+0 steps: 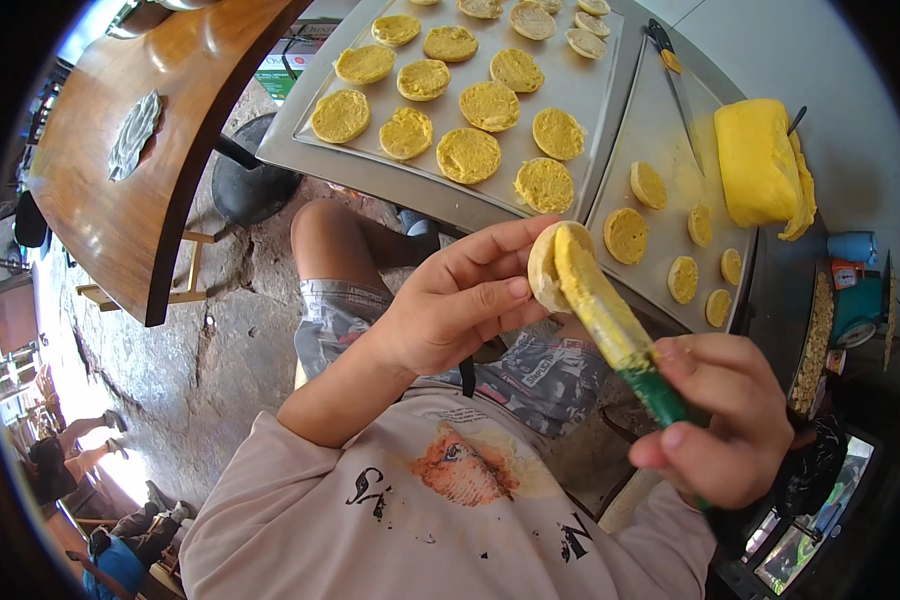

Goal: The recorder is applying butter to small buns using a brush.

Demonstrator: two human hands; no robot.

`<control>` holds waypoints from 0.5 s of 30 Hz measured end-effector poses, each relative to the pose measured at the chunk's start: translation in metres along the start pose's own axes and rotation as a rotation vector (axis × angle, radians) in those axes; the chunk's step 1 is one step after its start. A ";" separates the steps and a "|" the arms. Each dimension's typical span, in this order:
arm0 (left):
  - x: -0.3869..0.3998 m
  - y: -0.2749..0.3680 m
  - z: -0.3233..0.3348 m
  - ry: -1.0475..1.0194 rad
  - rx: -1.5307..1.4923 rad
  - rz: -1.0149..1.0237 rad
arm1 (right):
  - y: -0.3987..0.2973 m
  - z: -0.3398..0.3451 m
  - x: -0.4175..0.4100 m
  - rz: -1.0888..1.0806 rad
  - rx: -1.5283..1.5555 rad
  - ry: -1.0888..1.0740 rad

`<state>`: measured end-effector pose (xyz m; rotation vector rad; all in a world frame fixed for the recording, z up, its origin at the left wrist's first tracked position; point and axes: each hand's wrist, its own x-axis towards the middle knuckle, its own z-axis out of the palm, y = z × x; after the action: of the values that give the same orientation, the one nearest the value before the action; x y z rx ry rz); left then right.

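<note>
My left hand [469, 292] holds a small round of bread [546, 266] between thumb and fingers, tilted up above the trays. In my right hand [720, 420] is the green handle of a spreading knife [607, 322]; its blade, coated in yellow spread, lies against the face of the round. Beyond, a metal tray [420, 176] bears rows of rounds topped with yellow spread, and paler ones at its far end. Several smaller coated rounds lie on a second tray [671, 142], beside a large yellow block [757, 161] with a utensil's handle sticking out.
A long knife [675, 82] with a black and yellow handle lies on the right tray. At the left stands a wooden table [120, 225] with a crumpled cloth or foil on it. A teal scale [859, 307] and a blue cup [853, 246] are at the right. People are at lower left.
</note>
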<state>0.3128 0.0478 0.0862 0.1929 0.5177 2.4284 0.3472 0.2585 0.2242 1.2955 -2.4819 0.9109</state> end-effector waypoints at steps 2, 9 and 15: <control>0.001 -0.003 -0.002 -0.001 -0.009 0.004 | -0.004 0.006 0.004 0.005 -0.011 0.011; 0.001 -0.004 -0.004 -0.010 -0.048 0.010 | -0.001 -0.003 0.007 0.031 0.084 -0.041; 0.003 -0.003 -0.004 -0.054 -0.142 -0.066 | 0.001 -0.010 0.006 0.018 0.129 -0.096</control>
<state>0.3113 0.0508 0.0814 0.1774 0.3212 2.3776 0.3417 0.2607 0.2347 1.3907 -2.5479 1.0525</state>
